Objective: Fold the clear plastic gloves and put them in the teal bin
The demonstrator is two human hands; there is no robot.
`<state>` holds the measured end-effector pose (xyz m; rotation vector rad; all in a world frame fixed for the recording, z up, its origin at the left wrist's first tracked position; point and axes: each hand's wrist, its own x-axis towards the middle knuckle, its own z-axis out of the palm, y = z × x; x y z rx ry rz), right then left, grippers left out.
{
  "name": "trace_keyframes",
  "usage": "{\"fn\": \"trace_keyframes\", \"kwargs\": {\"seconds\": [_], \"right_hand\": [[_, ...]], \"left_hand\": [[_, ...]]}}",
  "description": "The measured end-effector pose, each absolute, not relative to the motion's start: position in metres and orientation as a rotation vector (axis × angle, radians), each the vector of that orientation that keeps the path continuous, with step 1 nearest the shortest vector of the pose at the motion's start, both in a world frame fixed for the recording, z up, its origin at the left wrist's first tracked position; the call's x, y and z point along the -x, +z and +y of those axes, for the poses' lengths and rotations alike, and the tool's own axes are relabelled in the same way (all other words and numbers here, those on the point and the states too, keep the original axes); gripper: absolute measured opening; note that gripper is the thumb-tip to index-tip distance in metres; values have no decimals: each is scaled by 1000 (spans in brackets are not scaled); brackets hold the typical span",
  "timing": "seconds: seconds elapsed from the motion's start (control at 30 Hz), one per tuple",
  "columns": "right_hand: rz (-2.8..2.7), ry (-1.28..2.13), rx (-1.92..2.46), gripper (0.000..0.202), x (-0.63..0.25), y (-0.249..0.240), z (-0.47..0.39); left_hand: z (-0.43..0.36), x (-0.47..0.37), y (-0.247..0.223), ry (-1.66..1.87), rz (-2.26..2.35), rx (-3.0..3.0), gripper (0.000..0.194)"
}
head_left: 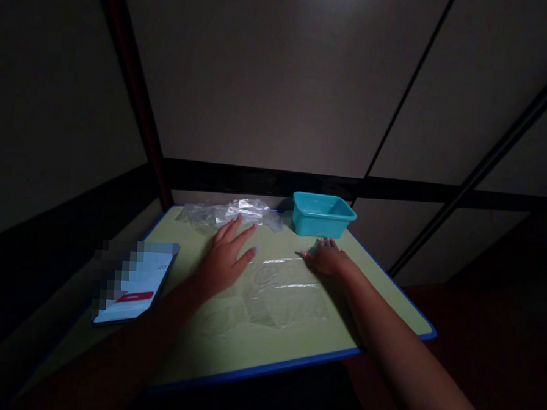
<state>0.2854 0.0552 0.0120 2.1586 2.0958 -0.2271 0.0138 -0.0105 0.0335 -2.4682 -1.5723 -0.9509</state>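
Hands (222, 263) reach over a blue-edged green table (229, 357) before dim wall panels (280, 83).

Plastic film (291, 301) on table (257, 348), tub (318, 226) behind (rightward)

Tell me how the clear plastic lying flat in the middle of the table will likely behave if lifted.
The clear plastic will probably be floppy and sag, since it looks thin and wrinkled. It is likely light for its size: the table shows through it. Its glossy streaks suggest a smooth, perhaps slippery surface.
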Motion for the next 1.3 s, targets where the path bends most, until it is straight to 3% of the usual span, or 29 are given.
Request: {"fn": "trace_keyframes", "kwargs": {"seconds": [0.1,0.33,0.5,0.73,0.87,1.0,1.17,1.3], "right_hand": [[2138,-261,-2104,91,-287,12,57],[2175,-263,-2078,94,-286,15,55],[2275,-261,-1997,90,-286,13,54],[2294,-319,-1968,89,-286,16,54],[2273,-346,-1976,88,-283,23,49],[2252,-368,-1985,91,-280,28,46],[2256,-415,-1980,96,-280,32,44],[2265,-433,-1984,100,-281,31,45]], "left_hand": [[0,-3,35,-1114,-1663,2360,39],[8,13,20,-506,-1943,2221,29],[5,11,19,-357,-2000,2251,31],[0,6,28,-610,-1853,2378,23],[-19,-7,41,-737,-1289,3002,22],[-39,-14,49,-374,-935,3533,26],[-50,-8,61,340,-943,3639,36],[-53,-7,71,607,-880,3616,47]]}}
